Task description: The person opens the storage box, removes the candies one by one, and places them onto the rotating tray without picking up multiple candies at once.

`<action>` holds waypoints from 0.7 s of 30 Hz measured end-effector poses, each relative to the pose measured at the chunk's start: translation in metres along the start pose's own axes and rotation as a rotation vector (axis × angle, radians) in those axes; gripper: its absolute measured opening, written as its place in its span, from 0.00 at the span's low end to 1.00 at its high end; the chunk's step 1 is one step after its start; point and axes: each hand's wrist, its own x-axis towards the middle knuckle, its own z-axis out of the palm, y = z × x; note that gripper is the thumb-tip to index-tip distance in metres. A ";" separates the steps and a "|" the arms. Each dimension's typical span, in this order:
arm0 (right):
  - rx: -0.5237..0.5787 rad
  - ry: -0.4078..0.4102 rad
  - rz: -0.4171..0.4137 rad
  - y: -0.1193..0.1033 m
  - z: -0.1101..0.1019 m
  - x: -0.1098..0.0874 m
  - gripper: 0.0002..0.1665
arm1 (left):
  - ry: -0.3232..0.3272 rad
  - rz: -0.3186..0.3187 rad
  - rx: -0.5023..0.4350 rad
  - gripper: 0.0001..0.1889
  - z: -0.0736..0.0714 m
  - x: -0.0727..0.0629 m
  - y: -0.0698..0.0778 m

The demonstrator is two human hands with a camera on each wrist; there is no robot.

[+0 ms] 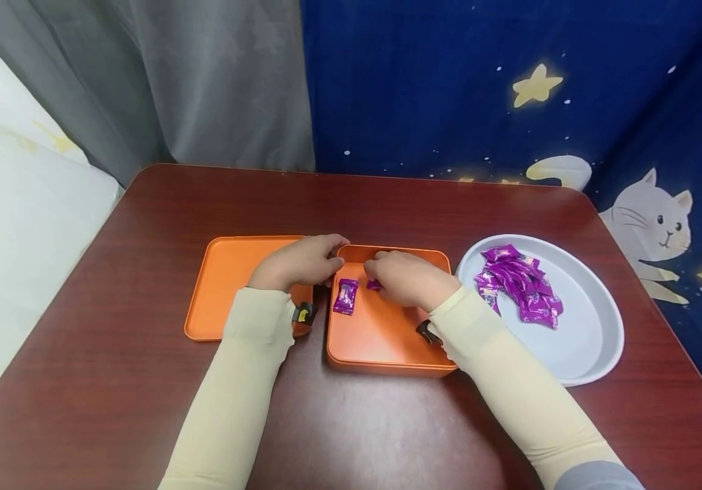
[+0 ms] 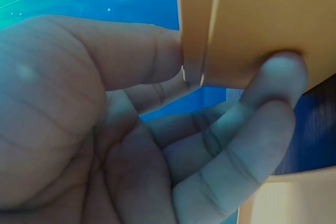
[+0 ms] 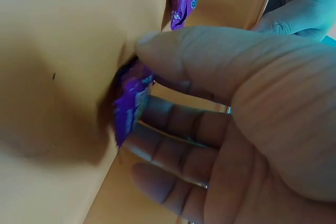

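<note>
An orange rectangular box stands between my hands. My left hand holds its far left side; in the left wrist view the thumb meets the rim and fingertips press the outer wall. Inside the box my right hand pinches a purple-wrapped candy close to the bottom, between thumb and fingers. In the head view the hand hides most of that candy. To its left, another purple candy lies upright along the box's left wall.
A round white tray on the right bears a pile of purple candies. Left of the box lies a flat orange lid, partly under my left hand. All rest on a dark red-brown table, with curtains behind it.
</note>
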 end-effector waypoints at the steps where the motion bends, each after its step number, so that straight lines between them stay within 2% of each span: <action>1: -0.003 -0.003 0.006 0.001 0.000 0.000 0.07 | 0.000 0.001 0.000 0.23 0.000 0.000 0.000; 10: 0.040 -0.044 0.064 0.002 0.002 -0.001 0.09 | 0.006 -0.013 -0.003 0.23 0.000 0.000 0.000; 17: 0.100 -0.107 0.134 0.004 0.000 -0.006 0.20 | -0.004 0.001 -0.013 0.23 0.001 -0.001 -0.001; 21: 0.133 -0.111 0.156 0.007 -0.002 -0.009 0.25 | 0.008 -0.005 -0.002 0.23 0.002 0.000 -0.001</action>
